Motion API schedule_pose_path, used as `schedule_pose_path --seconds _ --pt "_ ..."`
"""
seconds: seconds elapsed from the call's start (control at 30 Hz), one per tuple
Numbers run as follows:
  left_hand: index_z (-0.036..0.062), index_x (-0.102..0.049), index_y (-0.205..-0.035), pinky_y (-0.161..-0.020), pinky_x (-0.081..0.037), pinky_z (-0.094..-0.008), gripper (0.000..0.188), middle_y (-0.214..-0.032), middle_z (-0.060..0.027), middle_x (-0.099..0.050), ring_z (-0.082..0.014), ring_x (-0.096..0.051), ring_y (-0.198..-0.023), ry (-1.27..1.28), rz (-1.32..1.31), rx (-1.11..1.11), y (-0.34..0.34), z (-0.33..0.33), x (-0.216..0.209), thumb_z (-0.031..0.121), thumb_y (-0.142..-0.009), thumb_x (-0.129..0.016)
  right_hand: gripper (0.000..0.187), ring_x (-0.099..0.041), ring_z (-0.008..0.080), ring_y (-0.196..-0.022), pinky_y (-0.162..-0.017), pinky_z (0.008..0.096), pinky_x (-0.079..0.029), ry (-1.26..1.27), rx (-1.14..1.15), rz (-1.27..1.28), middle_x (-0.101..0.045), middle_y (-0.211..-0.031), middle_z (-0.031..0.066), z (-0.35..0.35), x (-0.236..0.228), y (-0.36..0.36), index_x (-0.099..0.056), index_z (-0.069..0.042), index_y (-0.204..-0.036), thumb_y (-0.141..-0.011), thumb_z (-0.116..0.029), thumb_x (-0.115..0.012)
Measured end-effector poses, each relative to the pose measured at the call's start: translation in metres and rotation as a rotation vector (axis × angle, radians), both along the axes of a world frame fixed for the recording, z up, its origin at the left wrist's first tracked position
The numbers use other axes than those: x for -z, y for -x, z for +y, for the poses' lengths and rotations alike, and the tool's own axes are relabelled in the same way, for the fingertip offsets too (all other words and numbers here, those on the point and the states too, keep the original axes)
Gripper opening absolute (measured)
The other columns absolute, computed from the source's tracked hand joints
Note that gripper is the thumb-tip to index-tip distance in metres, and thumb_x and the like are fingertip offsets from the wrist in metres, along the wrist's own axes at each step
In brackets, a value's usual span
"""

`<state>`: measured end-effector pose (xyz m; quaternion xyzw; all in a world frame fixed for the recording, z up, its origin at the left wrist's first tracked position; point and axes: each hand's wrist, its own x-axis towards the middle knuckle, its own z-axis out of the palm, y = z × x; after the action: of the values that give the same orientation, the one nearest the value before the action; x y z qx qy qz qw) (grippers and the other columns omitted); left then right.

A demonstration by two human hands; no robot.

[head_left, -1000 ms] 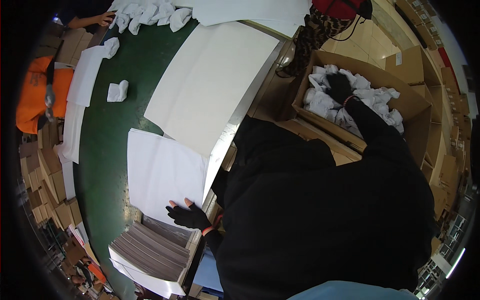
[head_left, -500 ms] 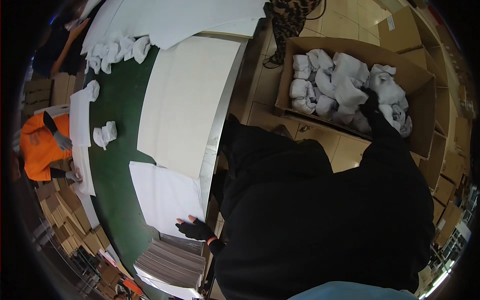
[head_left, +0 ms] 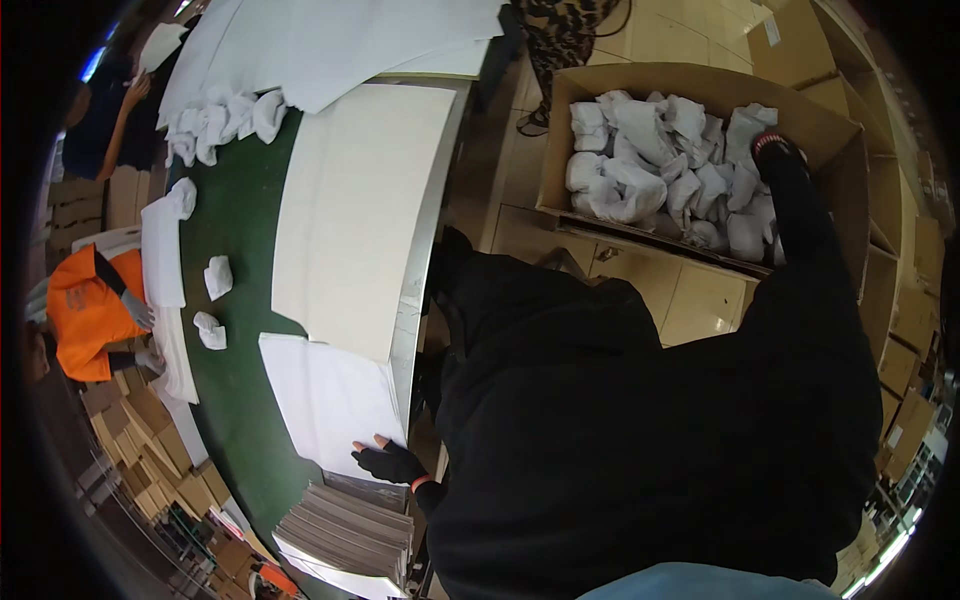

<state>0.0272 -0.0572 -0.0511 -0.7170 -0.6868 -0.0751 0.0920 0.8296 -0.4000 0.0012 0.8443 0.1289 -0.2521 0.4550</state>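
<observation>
My left hand [head_left: 388, 462], in a black glove with bare fingertips, lies with fingers stretched out on the near edge of a stack of white paper sheets [head_left: 335, 395]. My right arm reaches over to an open cardboard box [head_left: 690, 76] on the right. Past a red-and-white cuff, my right hand [head_left: 772, 150] dips among white paper-wrapped bundles [head_left: 640, 130] at the box's far right. Its fingers are hidden, so whether it grips a bundle does not show.
Cream sheets [head_left: 350, 210] lie along the table edge, with grey cardboard pieces [head_left: 345, 535] nearer me. Two wrapped bundles [head_left: 217, 277] sit on the green belt [head_left: 235, 400]. Across it stands a person in orange [head_left: 95, 305]; another person [head_left: 105, 130] is farther left.
My right hand has moved to the box's far right and sunk deeper; the bundles lie differently. The bundles on the belt now sit apart. My left hand has stayed put.
</observation>
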Motion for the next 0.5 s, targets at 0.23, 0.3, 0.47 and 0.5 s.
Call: schedule_pose_path --seconds 0.23,0.3,0.47,0.5 --pt "0.0033 -0.043 -0.137 -0.109 -0.025 -0.0454 0.057 -0.141 -0.0208 -0.039 -0.0379 -0.032 -0.133 -0.127 -0.099 0.003 0.01 0.01 0.019 0.033 -0.09 -0.058 0.074 -0.056 0.0336 -0.112 -0.094 0.043 -0.045 -1.018 -0.758 0.429 -0.058 -0.121 0.0187 0.217 0.03 0.091 -0.058 -0.006 -0.119 -0.054 -0.033 -0.082" --pt "0.0082 -0.043 -0.137 -0.107 -0.024 -0.0483 0.062 -0.141 -0.0201 -0.037 -0.038 -0.031 -0.132 -0.122 -0.144 0.012 0.001 0.019 0.01 0.033 -0.084 -0.063 0.076 -0.055 0.0338 -0.114 -0.097 0.0418 -0.043 -1.081 -0.71 0.729 -0.057 -0.123 0.0184 0.282 -0.002 0.165 -0.055 -0.005 -0.125 -0.061 -0.038 -0.08" --pt "0.0116 -0.035 -0.142 -0.108 -0.017 -0.0573 0.069 -0.147 -0.0205 -0.028 -0.0406 -0.025 -0.136 -0.041 -0.086 -0.09 0.014 0.015 0.001 0.046 -0.087 -0.056 0.051 -0.056 0.0306 -0.108 -0.093 0.0398 -0.045 -1.595 -1.1 1.01 -0.06 -0.116 0.0143 0.373 -0.014 0.298 -0.056 -0.003 -0.12 -0.076 -0.021 -0.074" --pt "0.0116 -0.033 -0.143 -0.109 -0.017 -0.0573 0.069 -0.148 -0.0203 -0.028 -0.0405 -0.023 -0.137 0.002 -0.11 -0.095 0.013 0.025 -0.007 0.047 -0.088 -0.054 0.051 -0.054 0.0318 -0.111 -0.094 0.0396 -0.044 -1.606 -1.128 1.04 -0.057 -0.121 0.0153 0.389 -0.016 0.315 -0.054 -0.003 -0.124 -0.079 -0.019 -0.072"
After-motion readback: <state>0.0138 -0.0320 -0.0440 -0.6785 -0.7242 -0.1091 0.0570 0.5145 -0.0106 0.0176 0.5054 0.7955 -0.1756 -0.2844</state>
